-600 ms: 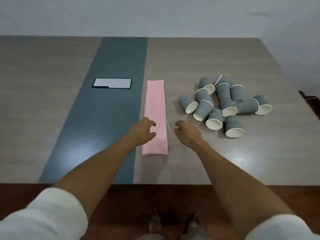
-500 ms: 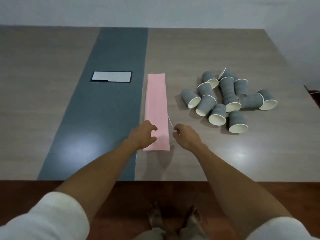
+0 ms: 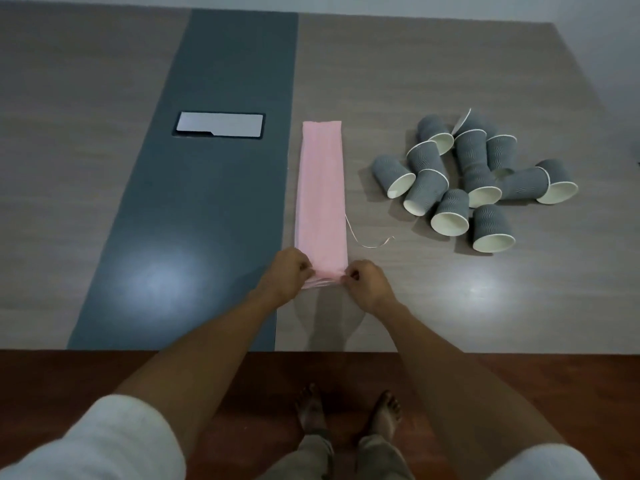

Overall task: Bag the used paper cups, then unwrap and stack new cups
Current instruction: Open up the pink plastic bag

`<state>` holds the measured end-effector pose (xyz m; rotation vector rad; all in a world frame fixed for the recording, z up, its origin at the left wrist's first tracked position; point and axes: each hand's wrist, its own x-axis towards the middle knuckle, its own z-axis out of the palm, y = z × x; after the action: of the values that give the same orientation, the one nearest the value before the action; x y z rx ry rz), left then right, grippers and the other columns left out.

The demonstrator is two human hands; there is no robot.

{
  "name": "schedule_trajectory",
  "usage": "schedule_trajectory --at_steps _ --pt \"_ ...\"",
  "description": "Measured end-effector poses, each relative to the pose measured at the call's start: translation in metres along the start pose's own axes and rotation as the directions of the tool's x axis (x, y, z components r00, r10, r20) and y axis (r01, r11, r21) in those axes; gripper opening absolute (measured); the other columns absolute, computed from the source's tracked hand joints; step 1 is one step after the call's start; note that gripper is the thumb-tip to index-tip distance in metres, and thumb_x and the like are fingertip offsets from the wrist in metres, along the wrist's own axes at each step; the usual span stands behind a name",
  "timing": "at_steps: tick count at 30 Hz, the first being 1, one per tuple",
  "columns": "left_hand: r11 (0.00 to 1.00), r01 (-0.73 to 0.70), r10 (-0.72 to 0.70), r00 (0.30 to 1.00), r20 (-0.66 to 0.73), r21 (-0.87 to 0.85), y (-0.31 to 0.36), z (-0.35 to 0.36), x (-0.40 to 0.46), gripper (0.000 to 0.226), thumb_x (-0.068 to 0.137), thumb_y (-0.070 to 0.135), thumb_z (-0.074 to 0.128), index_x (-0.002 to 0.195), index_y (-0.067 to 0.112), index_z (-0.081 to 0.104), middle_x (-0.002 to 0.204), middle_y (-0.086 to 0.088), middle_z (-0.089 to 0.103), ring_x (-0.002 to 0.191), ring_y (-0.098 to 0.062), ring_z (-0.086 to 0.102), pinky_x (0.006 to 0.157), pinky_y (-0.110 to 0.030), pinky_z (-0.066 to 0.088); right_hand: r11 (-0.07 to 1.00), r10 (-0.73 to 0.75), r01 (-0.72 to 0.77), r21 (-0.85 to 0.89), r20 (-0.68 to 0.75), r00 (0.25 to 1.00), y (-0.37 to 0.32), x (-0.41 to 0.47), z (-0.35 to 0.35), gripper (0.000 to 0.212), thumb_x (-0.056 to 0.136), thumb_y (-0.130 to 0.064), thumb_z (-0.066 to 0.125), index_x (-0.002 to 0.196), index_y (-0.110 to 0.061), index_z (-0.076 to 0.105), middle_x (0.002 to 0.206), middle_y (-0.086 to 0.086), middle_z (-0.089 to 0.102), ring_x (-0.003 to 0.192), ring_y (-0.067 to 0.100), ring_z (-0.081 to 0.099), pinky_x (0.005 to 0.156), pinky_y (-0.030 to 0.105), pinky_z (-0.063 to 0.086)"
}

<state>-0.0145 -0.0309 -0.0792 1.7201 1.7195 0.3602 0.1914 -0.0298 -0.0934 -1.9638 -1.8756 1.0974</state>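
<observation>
Left hand (image 3: 284, 273): pinches pink bag (image 3: 322, 188) mouth corner.
Right hand (image 3: 369, 280): pinches opposite corner, likely to open it.
Cups (image 3: 474, 181): heaped beside, unbagged.

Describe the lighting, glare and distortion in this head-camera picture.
Head view: dim overall; two soft glare patches on the table, one on its blue-grey stripe; wide-angle bending flares the table edges; both hands cast faint shadows below the pink bag; the grey paper cups stay sharp.
</observation>
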Motion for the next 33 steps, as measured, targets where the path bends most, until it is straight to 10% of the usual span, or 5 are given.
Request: schedule_trajectory --at_steps 7,12,21,28,33 --pt "0.832 0.005 -0.231 0.912 -0.339 -0.555 0.04 -0.072 0.026 0.024 0.091 0.024 0.072 0.071 0.012 0.065 0.063 -0.001 0.062 0.06 -0.02 0.058 0.062 -0.05 0.058 0.991 0.072 -0.049 0.126 -0.18 0.981 -0.026 0.004 -0.051 0.021 0.09 -0.027 0.066 0.072 -0.018 0.059 0.068 0.0 0.061 0.075 0.029 0.06 0.069 0.039 0.051" --pt "0.8 -0.123 -0.239 0.833 -0.5 -0.587 0.094 -0.132 0.031 0.02 0.102 0.017 0.056 0.083 0.012 0.057 0.071 0.006 0.062 0.062 -0.011 0.058 0.055 -0.019 0.047 0.993 0.119 -0.12 -0.01 -0.051 0.992 -0.051 0.008 -0.089 0.022 0.086 -0.029 0.069 0.069 -0.019 0.059 0.085 0.008 0.07 0.089 0.032 0.067 0.074 0.034 0.053" --pt "0.71 -0.133 -0.218 0.892 -0.396 -0.692 0.132 -0.159 0.035 0.013 0.101 0.015 0.049 0.102 0.011 0.061 0.085 -0.006 0.064 0.069 -0.017 0.058 0.061 -0.027 0.05 0.926 -0.219 0.211 0.313 -0.01 0.976 -0.155 0.017 -0.117 0.054 0.078 -0.039 0.073 0.128 -0.025 0.057 0.117 -0.006 0.069 0.104 0.017 0.068 0.089 0.037 0.056" --pt "0.72 -0.005 -0.358 0.854 -0.378 -0.693 0.092 -0.182 0.035 0.02 0.095 0.028 0.044 0.079 0.017 0.047 0.069 -0.005 0.038 0.061 -0.021 0.036 0.046 -0.021 0.028 0.963 0.261 -0.23 0.142 -0.272 0.926 -0.103 0.01 -0.101 0.029 0.087 -0.009 0.05 0.114 -0.004 0.062 0.119 0.02 0.066 0.114 0.039 0.062 0.09 0.042 0.05" --pt "0.689 0.147 -0.463 0.843 -0.274 -0.71 0.049 -0.167 0.032 0.027 0.093 0.028 0.044 0.086 0.008 0.06 0.081 -0.012 0.058 0.071 -0.024 0.052 0.06 -0.036 0.049 0.914 0.303 -0.081 0.398 -0.536 0.788 -0.089 0.005 -0.121 0.023 0.09 -0.007 0.046 0.11 -0.009 0.058 0.111 0.021 0.067 0.104 0.042 0.062 0.084 0.041 0.046"
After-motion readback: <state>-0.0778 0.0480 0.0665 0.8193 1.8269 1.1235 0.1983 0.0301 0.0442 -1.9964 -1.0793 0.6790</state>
